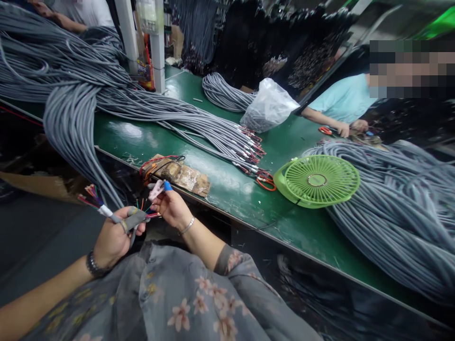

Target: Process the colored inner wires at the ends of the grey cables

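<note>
My left hand [115, 237] is closed around a grey multi-core cable [115, 219] in front of my body. Coloured wire ends [93, 196] fan out beyond a white band on one side, and thin coloured wires [153, 215] stick out on the other. Grey wrapping covers part of the left thumb. My right hand [172, 208], with a blue fingertip cover [167, 185], pinches a small pale pink piece [156, 189] just above those thin wires. What kind of thing the pink piece is, I cannot make out.
Beside my hands, a worn wooden block [194, 181] lies at the edge of the green table [227, 182]. Grey cable bundles [199, 121] stretch across it. A green fan [316, 180], orange-handled scissors [266, 182] and a plastic bag [268, 106] stand nearby. Co-workers sit opposite.
</note>
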`<state>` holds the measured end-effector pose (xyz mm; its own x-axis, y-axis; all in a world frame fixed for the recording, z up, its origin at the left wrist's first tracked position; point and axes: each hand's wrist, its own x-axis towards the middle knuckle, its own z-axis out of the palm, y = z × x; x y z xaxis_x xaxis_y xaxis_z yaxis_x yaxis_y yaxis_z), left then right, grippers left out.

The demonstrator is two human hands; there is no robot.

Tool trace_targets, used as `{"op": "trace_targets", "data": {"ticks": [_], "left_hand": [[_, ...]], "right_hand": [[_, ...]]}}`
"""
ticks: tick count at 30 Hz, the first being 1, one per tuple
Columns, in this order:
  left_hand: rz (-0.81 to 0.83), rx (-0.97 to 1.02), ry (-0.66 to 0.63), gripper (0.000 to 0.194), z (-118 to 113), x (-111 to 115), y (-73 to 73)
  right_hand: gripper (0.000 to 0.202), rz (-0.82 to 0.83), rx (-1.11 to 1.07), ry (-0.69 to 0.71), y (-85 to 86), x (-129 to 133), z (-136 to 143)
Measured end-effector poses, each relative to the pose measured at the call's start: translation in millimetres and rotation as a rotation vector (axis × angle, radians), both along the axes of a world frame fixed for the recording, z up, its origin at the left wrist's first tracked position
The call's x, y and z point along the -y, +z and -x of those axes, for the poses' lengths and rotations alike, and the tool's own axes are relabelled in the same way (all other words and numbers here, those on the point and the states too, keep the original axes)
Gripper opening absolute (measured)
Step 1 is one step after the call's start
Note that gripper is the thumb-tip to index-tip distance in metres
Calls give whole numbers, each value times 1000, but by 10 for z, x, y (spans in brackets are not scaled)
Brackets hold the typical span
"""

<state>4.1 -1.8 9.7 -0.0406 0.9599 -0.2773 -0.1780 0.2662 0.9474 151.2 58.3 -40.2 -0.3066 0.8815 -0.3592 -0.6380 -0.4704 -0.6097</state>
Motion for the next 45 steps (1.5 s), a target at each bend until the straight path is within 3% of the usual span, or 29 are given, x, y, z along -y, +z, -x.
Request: {"op": "trace_targets", "data": {"ticks": [4,8,14,19,22,27,32,36,40,45], "left_hand": [[2,11,48,29,-35,-8,28],[23,23,120,29,-96,-56,43],[43,30,136,34,-114,-110,-21],[54,22,155,34,-85,-105,-62],[45,6,134,31,-80,-105,-74],[14,-17,88,31,-81,-104,-80],[-1,-11,82,36,-44,-50,-65],[-22,-5,87,35,3,4,-89],[-39,-1,111,31,20,-1,-103],[-34,12,137,27,-14,-55,-52]], "right_hand": [[42,-55,48,-72,-27,4,16],[48,-99,105,-112,-73,-4,43],[57,-307,433,-259,-171,12,26],[58,-162,186,-104,-127,-31,94],[54,-92,81,-115,-93,-66,133],[52,-70,52,-136,-105,-56,147],[64,-45,57,-17,-97,17,54],[60,-49,48,73,-56,29,-17],[47,-104,87,6,-35,23,-6],[46,-90,90,-46,-23,35,2]]}}
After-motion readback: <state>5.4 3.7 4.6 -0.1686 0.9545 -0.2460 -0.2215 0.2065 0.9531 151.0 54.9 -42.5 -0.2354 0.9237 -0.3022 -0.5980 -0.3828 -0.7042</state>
